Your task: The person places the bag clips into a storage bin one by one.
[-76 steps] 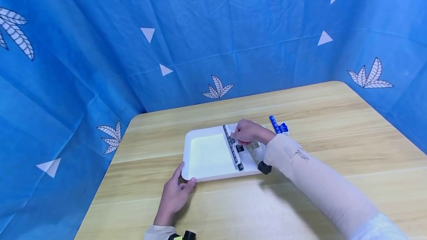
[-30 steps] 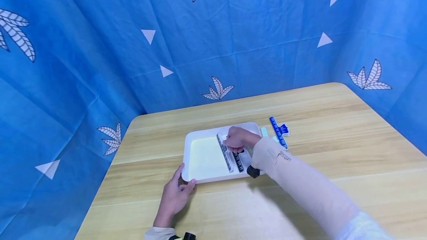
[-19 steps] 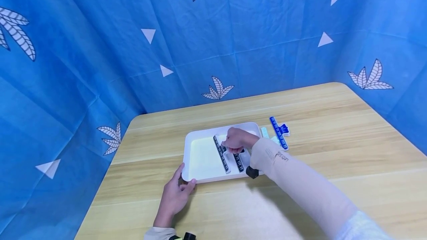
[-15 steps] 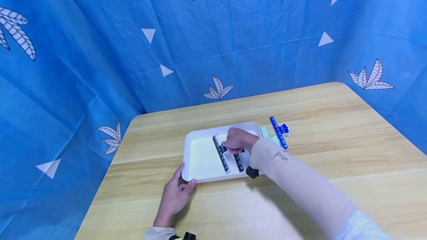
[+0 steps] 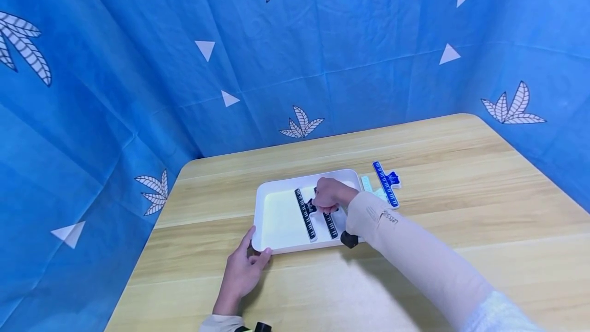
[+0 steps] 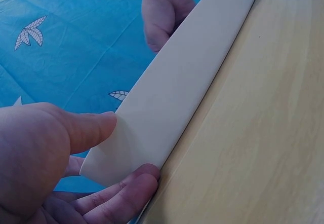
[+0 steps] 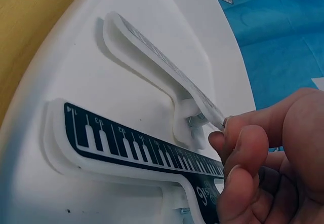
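Note:
A black-and-white piano-print clip stands edge-on in the white tray, left of a second such clip. My right hand pinches the first clip's handle between thumb and fingertips. In the right wrist view the pinched clip appears from its edge, and the second clip lies print-side up just under the right hand's fingers. My left hand grips the tray's near left corner; in the left wrist view its thumb presses the side wall and its fingers curl at the bottom edge.
A blue piano-print clip lies on the wooden table right of the tray. A pale green clip sits beside the tray's right wall, partly hidden by the right forearm. A blue curtain surrounds the table's back and sides.
My right hand has moved left with the pinched clip, away from the second clip, and lowered it into the tray. Over the last half second it barely shifts. The left hand stays at the corner.

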Motion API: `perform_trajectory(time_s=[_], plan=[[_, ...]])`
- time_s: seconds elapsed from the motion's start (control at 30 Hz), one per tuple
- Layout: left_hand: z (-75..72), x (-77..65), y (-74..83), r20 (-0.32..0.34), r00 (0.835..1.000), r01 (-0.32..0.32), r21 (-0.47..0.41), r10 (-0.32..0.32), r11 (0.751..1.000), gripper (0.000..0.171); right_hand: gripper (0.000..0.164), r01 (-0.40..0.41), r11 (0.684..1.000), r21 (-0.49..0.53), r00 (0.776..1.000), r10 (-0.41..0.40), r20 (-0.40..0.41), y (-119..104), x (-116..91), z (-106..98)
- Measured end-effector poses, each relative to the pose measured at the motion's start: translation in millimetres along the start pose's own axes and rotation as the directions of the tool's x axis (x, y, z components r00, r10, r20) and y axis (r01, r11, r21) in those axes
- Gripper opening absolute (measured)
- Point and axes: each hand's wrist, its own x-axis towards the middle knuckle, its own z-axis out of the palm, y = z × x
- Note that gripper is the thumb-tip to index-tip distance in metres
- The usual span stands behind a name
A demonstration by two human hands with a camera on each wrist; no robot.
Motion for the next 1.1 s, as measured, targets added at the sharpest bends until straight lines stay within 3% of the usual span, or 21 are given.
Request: perform_trajectory(time_s=[0.17,0.7,1.1], plan=[[-0.6,-1.4,1.8,0.011,1.000,-0.027,0.010,0.027,1.000,0.073,0.025,-0.016,1.000,-0.021,1.000,0.016,-0.003,1.3,-1.9,-2.0],[-0.5,-1.4,1.8,0.013,1.000,-0.024,0.004,0.024,1.000,0.073,0.033,-0.016,1.000,-0.022,0.999,0.016,0.029,3.6,-6.9,-5.4],[0.5,-1.5,0.8,0.005,0.999,-0.036,0.012,0.036,0.999,0.073,0.012,-0.039,0.999,0.020,0.999,0.039,0.013,5.3,-7.1,-5.2]])
